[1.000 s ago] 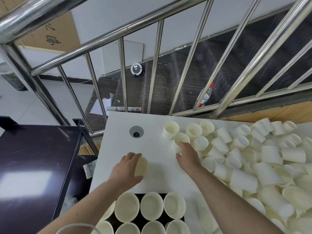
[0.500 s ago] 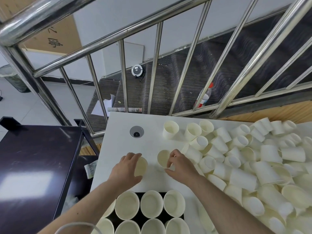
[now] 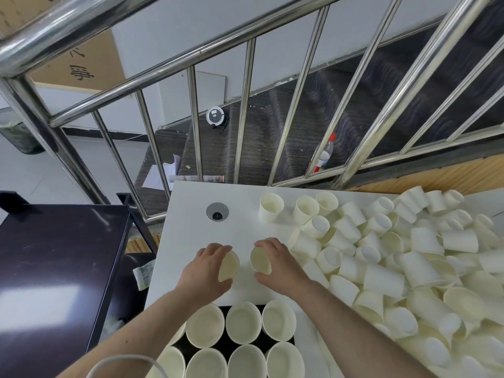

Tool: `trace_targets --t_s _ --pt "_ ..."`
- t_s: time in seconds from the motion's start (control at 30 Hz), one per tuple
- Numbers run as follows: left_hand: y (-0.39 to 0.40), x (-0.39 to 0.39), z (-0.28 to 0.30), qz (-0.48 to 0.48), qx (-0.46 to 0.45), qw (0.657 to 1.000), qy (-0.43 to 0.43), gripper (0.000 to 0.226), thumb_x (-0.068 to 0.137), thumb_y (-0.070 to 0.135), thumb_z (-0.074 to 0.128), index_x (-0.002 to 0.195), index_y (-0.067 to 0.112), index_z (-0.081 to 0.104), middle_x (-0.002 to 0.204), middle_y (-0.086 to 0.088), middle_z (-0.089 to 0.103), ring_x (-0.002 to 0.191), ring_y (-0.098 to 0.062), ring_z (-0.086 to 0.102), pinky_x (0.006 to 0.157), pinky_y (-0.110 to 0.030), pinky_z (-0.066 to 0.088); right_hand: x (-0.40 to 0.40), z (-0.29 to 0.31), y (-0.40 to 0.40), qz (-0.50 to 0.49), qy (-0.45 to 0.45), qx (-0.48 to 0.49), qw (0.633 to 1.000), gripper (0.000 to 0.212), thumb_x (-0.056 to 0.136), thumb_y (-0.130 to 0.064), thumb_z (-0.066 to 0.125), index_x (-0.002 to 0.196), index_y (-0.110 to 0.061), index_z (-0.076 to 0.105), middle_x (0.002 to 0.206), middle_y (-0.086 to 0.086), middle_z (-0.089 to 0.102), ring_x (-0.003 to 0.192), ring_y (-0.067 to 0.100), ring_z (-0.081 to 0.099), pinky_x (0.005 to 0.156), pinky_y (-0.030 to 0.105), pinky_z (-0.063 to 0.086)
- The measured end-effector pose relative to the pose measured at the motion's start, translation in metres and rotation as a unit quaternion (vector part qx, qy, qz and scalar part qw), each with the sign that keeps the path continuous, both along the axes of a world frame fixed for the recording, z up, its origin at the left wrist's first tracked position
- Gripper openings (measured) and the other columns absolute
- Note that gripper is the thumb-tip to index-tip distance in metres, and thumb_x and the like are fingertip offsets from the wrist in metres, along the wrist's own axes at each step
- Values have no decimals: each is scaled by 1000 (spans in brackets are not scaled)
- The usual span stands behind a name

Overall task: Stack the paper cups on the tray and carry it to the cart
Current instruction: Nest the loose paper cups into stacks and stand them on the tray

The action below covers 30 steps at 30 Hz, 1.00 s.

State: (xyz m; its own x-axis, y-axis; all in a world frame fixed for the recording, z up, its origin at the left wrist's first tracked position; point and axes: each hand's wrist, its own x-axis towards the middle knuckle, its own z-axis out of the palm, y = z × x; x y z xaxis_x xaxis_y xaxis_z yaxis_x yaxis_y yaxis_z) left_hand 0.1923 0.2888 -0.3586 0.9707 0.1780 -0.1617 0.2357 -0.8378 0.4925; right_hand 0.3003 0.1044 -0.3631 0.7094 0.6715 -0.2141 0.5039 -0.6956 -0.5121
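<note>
Each hand grasps one paper cup above the counter [image 3: 191, 236]: left hand [image 3: 208, 266] one cup [image 3: 228, 266], right hand [image 3: 278, 264] another cup [image 3: 260, 260], mouths facing.

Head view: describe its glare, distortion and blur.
Head view: wide-angle bowing bends the steel railing; bright glare patch on the dark cart top; soft, even light on the white table; both hands, left and right, fairly sharp; cups at the right edge slightly soft.
</note>
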Motion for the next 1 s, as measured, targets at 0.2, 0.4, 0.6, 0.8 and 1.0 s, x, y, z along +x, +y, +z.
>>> trace_targets --t_s 0.2,0.4,0.6,0.8,1.0 --pt "-10 -11 18 15 -32 997 -69 71 79 46 65 141 32 34 138 14 38 125 -12 40 90 -28 46 -10 22 -17 -40 -27 39 998 71 80 -29 67 144 -29 36 137 -10 31 129 9 33 98 25 41" --pt "-32 -36 39 7 -55 991 -121 72 75 53 67 138 31 39 131 16 42 120 -8 43 89 -25 45 -36 53 -47 -30 -32 90 995 67 79 -28 67 141 -31 40 129 -15 31 124 2 34 97 15 34" --pt "-50 -55 51 -16 -59 993 -100 81 68 62 62 139 32 37 130 17 44 119 -7 45 92 -29 46 -60 69 -71 -3 -19 77 997 66 77 -32 65 138 -35 41 125 -19 32 121 -1 37 100 19 38" --pt "-63 -69 47 -36 -31 997 -55 79 72 55 69 140 35 34 130 18 42 120 -5 43 93 -26 45 -80 64 -83 11 -11 30 999 69 77 -38 65 141 -36 37 127 -20 31 119 -2 37 98 20 40" --pt "-68 -72 39 -64 1 998 -4 77 75 48 67 142 34 32 137 16 38 124 -9 41 93 -27 43 -90 51 -85 7 -7 -12 1000 72 80 -41 66 144 -33 34 133 -14 33 123 5 39 99 23 40"
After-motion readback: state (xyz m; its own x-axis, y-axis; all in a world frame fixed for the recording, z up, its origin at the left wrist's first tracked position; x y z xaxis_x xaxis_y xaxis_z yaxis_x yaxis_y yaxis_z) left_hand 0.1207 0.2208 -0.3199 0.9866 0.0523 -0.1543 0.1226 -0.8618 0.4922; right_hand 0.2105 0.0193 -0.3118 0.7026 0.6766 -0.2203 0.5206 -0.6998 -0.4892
